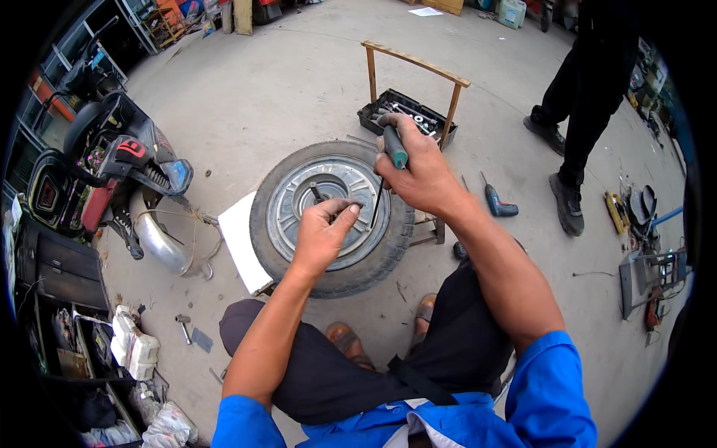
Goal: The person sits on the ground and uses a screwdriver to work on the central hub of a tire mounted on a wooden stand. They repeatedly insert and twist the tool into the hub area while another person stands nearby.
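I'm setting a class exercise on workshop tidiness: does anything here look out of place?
Yes: the power drill lies on the floor to the right of the wheel, outside the black toolbox, so it looks left out. Any damage is too small to tell.

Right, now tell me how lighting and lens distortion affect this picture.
Head view: even light, soft shadows, the tire reading clearly; the white panel nearly washed out, the silver fender catching a highlight. Toward the head view's rim: the door frame leans, and black swallows the corners.
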Tool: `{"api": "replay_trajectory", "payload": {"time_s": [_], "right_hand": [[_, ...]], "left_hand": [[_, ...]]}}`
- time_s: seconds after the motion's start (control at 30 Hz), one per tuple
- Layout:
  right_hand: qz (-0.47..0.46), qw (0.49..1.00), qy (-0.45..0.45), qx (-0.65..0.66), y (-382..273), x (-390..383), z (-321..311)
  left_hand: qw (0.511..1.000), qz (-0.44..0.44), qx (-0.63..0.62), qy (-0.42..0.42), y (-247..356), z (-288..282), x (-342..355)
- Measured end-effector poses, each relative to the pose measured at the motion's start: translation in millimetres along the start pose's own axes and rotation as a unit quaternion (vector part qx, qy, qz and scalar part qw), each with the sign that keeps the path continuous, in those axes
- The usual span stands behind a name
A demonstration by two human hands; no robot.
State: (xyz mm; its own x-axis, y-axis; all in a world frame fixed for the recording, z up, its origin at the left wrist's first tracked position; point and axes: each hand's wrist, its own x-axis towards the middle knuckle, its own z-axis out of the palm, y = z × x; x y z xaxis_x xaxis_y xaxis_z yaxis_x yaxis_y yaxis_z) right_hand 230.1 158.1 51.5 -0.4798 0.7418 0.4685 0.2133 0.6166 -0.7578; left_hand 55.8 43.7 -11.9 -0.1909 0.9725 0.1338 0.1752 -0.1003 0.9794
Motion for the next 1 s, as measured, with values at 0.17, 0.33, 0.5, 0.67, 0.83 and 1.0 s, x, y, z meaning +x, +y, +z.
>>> {"api": "replay_trajectory", "payload": {"time_s": [0.17, 0.33, 0.5, 0.67, 0.83, 1.0], "right_hand": [[-0.039, 0.999, -0.016, -0.024, -3.3, -1.9, 5.4], [-0.048, 0.996, -0.062, -0.049, -8.4, -2.6, 15.5], [-0.067, 0.994, -0.071, -0.056, -4.1, -1.8, 20.3], [-0.062, 0.993, -0.080, -0.063, -4.7, -2.3, 21.6], [-0.058, 0.992, -0.092, -0.067, -4.4, -2.6, 24.5], [-0.068, 0.990, -0.096, -0.083, -5.0, -4.9, 22.6]], "left_hand": [[0.997, 0.036, 0.069, -0.021, 6.9, 13.5, 7.1], [0.990, 0.053, 0.128, 0.001, -0.8, 14.4, 8.0], [0.986, 0.066, 0.154, 0.011, -3.6, 14.4, 9.6], [0.988, 0.055, 0.141, 0.013, -2.0, 14.1, 9.2], [0.988, 0.078, 0.134, 0.021, -17.2, 13.1, 11.0], [0.984, 0.078, 0.159, 0.021, -12.8, 13.6, 10.1]]}}
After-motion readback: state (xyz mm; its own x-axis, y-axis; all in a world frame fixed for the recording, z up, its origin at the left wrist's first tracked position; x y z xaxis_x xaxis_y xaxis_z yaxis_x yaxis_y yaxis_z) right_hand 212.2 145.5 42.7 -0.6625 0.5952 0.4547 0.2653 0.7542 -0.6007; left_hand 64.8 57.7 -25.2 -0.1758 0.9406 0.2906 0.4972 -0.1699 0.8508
